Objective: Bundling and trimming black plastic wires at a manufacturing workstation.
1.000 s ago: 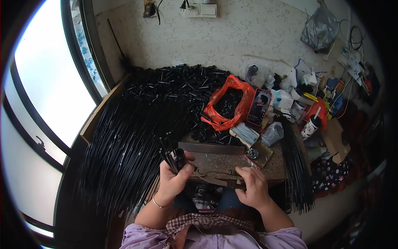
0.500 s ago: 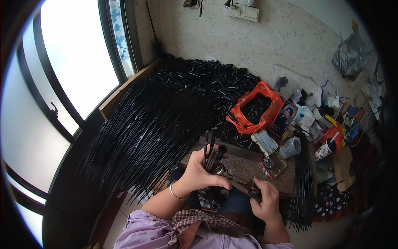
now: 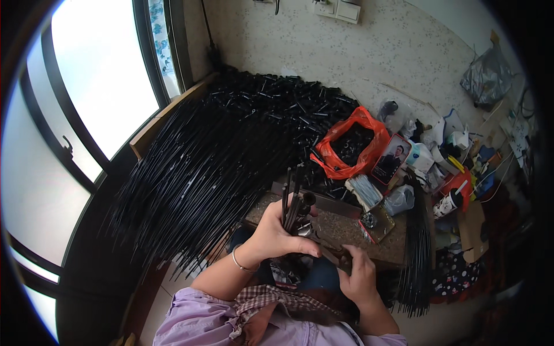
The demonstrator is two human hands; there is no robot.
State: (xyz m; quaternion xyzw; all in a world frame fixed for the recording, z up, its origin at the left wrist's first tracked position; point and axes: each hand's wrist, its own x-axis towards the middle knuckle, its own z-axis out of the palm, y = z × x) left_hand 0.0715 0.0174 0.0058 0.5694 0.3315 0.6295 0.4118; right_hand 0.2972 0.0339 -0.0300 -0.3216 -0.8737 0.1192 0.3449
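Observation:
My left hand (image 3: pixel 278 235) is wrapped round a small bundle of thin black rods (image 3: pixel 292 193) that stand up above the fingers. A thicker black tube (image 3: pixel 309 200) with a round open end rises beside them. My right hand (image 3: pixel 359 278) is closed round the handles of a pair of pliers (image 3: pixel 330 247). The metal jaws of the pliers reach to the base of the bundle, under my left thumb. What exactly the jaws touch is too small to make out.
A brown speckled worktop (image 3: pixel 329 225) lies ahead. Long black rods (image 3: pixel 190 179) spread to the left, with short black tubes (image 3: pixel 277 101) heaped behind. An orange-red bag (image 3: pixel 378 144) of black parts, a phone (image 3: pixel 392 158), cotton swabs (image 3: pixel 365 190) and a patterned cup (image 3: pixel 449 203) stand right.
The whole view has shifted slightly. Both hands keep their grips on the rods and the pliers. The picture on the phone screen has changed.

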